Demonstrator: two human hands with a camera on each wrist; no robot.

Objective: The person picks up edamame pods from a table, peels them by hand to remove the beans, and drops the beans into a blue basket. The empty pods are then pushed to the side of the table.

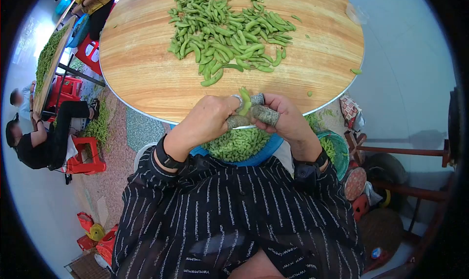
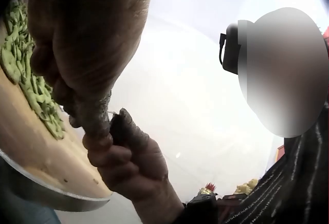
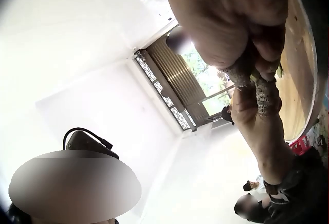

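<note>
Over the table's near edge, my left hand (image 1: pixel 207 116) and right hand (image 1: pixel 292 120) meet at a green soybean pod (image 1: pixel 245 102). Left fingers and thumb pinch it from one side; the right thumb and index finger grip its lower end. Grey textured finger covers (image 1: pixel 266 115) wrap both thumbs and the right index finger. In the wrist views the covered tips come together, and the pod is mostly hidden behind fingers. Below the hands a blue basin (image 1: pixel 276 143) holds many shelled green beans (image 1: pixel 237 144). A large heap of pods (image 1: pixel 220 32) lies beyond on the table.
The round wooden table (image 1: pixel 137 59) has a metal-edged rim. At the right stand a green basket (image 1: pixel 342 154) with pods and a wooden frame (image 1: pixel 405 152). Red stools (image 1: pixel 88 156) and seated people (image 1: pixel 41 137) are at the left, beside another pod-covered table (image 1: pixel 49 54).
</note>
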